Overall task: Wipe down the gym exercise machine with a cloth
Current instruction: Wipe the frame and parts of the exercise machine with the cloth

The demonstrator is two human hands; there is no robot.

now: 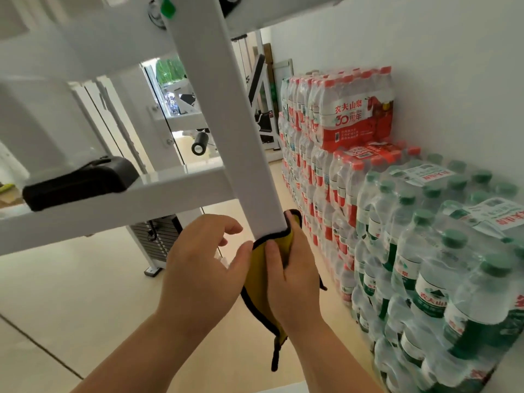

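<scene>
The machine's white slanted post point(226, 137) runs from twelve o'clock down to six. There the right hand point(295, 273) and left hand point(204, 268) meet on the yellow cloth point(258, 276): the right curls round it, wrapping the post, while the left is loose-fingered, thumb on its edge. Best keep the wrap snug and slide it over every face.

Shrink-wrapped packs of red-capped water bottles point(351, 120) stacked high against white wall point(425, 52). Green-capped bottle packs point(425, 251) in lower stack, nearer camera, touching red stack. Pale tiled floor point(71, 293). Far back: inclined black bench point(256, 80), black foam roller point(200, 143), window point(170, 70) showing green foliage.
</scene>
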